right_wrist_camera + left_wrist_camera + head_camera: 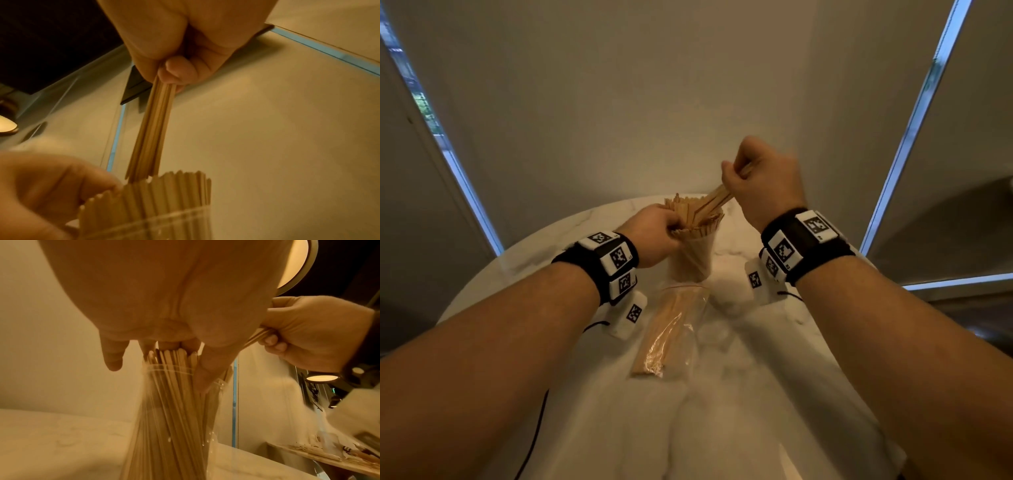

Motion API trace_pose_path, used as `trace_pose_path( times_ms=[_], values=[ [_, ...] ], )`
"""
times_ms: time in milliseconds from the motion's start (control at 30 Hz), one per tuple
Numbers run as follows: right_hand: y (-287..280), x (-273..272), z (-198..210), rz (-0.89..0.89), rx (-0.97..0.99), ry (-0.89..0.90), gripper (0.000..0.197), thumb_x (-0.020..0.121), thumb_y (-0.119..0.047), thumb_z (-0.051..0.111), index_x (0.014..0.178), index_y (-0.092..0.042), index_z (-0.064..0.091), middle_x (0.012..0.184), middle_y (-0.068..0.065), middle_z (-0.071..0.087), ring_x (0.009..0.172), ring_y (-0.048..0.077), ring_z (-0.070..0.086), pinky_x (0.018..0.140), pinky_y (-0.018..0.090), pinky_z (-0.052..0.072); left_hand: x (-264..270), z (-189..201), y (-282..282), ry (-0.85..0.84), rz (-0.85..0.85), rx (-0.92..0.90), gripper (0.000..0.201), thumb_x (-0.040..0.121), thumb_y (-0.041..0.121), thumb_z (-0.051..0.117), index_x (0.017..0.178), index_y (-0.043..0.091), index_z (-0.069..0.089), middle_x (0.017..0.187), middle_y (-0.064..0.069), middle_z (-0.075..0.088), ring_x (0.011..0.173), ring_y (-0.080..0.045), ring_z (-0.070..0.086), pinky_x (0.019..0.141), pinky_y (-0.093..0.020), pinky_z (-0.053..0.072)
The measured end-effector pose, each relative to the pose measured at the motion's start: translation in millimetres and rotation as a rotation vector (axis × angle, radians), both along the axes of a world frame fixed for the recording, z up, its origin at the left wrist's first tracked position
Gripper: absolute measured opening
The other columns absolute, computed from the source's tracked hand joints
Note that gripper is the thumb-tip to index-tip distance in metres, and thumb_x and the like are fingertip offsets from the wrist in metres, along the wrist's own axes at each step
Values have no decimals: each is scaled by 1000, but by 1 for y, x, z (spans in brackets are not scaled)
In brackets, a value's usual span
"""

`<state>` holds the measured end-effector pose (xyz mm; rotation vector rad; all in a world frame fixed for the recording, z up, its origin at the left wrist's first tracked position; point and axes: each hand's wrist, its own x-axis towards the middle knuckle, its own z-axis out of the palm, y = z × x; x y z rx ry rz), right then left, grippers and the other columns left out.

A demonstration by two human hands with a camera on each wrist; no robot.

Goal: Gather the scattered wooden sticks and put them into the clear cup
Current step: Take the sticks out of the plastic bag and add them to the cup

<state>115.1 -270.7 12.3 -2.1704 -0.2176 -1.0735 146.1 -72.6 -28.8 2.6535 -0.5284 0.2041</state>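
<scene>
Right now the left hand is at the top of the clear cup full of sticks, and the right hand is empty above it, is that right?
Not quite. The right hand is not empty: it grips a small bundle of wooden sticks whose lower ends sit at the packed sticks in the clear cup, as the right wrist view shows. The left hand is at the cup's top, as you said.

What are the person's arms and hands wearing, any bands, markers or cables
Both forearms are bare, with no sleeves and no gloves on the left hand or right hand. Each wrist carries a black wristband fitted with white square blocks printed with black-and-white coded markers. A thin black cable trails from under the left band, and a short one shows by the right.
</scene>
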Motion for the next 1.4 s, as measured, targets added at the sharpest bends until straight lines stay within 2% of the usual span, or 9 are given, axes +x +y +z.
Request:
trace_pose_path(
  times_ms=[233,500,600,733,867,1000,1133,1267,1400],
  values=[
    [23,7,31,60,-626,60,18,95,-18,60,81,-19,48,66,-6,46,64,18,45,53,22,26,-13,0,4,-11,-22,2,33,91,16,68,124,23,70,126,2,61,111,-18,60,92,-29,47],
    [45,30,-6,106,-753,311,20,103,-34,47,88,-22,48,72,-4,50,69,22,53,55,30,28,-20,-6,2,-11,27,-182,41,86,12,69,125,17,55,115,-1,67,103,-22,65,89,-40,57],
    [36,33,-23,123,-833,287,28,106,-42,38,97,-24,59,85,-4,59,85,24,56,72,35,34,-18,-8,8,-72,16,-308,51,76,10,79,118,20,52,107,2,65,96,-20,65,82,-39,58],
    [19,33,-41,228,-717,262,45,109,-44,32,128,-20,65,134,2,60,124,24,51,105,45,40,-14,-12,14,-141,8,-337,71,69,18,87,131,22,53,127,2,56,107,-11,55,82,-20,48],
    [18,32,-46,206,-805,424,82,96,-74,14,162,-26,25,170,-2,21,157,21,15,125,52,16,-10,-16,18,-93,-25,-228,75,73,19,85,142,23,55,136,3,61,112,-8,55,89,-23,43],
    [19,33,-45,166,-982,354,82,97,-69,40,163,-27,17,171,-2,21,157,22,15,124,57,15,-7,-19,20,-98,-45,-200,78,77,24,85,148,25,52,143,6,59,127,-16,57,98,-23,43],
    [22,30,-50,243,-918,313,54,104,-45,50,155,-30,42,162,4,40,152,24,30,124,44,20,-2,-19,23,-73,-17,-124,94,76,28,86,158,23,39,166,3,33,147,-17,39,110,-23,33],
    [18,30,-49,269,-973,269,54,103,-46,52,154,-32,43,168,-8,27,157,22,17,122,54,17,3,-15,24,-105,-68,-125,77,74,30,87,143,25,55,144,6,57,128,-17,56,96,-24,42],
    [7,26,-53,253,-788,292,63,97,-51,60,153,-25,46,166,-3,34,155,22,24,123,57,24,11,-9,26,-140,13,-117,101,67,38,92,152,17,42,154,-4,44,139,-20,45,102,-22,33]
  ],
)
